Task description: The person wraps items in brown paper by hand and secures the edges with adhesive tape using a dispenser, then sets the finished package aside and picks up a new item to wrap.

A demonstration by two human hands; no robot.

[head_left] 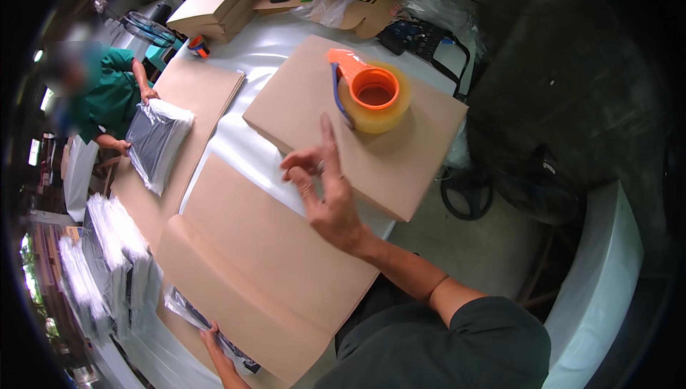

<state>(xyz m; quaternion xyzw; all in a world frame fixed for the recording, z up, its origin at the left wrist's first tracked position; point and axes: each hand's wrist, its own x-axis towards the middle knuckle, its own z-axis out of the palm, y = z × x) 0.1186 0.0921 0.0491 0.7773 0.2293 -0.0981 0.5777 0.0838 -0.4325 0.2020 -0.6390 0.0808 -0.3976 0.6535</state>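
My right hand (332, 210) hovers over the brown paper sheet, beside a closed brown box, with its fingers apart and nothing held. On the box (293, 96) lies an orange tape dispenser (375, 87) with a roll of clear yellowish tape (401, 103). Down at the lower left, my left hand (212, 342) grips the edge of a plastic-wrapped dark bundle (232, 350). Most of that bundle is hidden beneath the brown paper sheet (279, 221), whose near-left part bends upward over it.
Across the table a person in green (118, 78) holds another plastic-wrapped dark bundle (161, 142) over brown sheets (207, 96). Stacked brown boxes (214, 7), a second tape dispenser (199, 46) and a black bag (421, 42) lie farther back. Wrapped bundles (118, 246) are piled at left.
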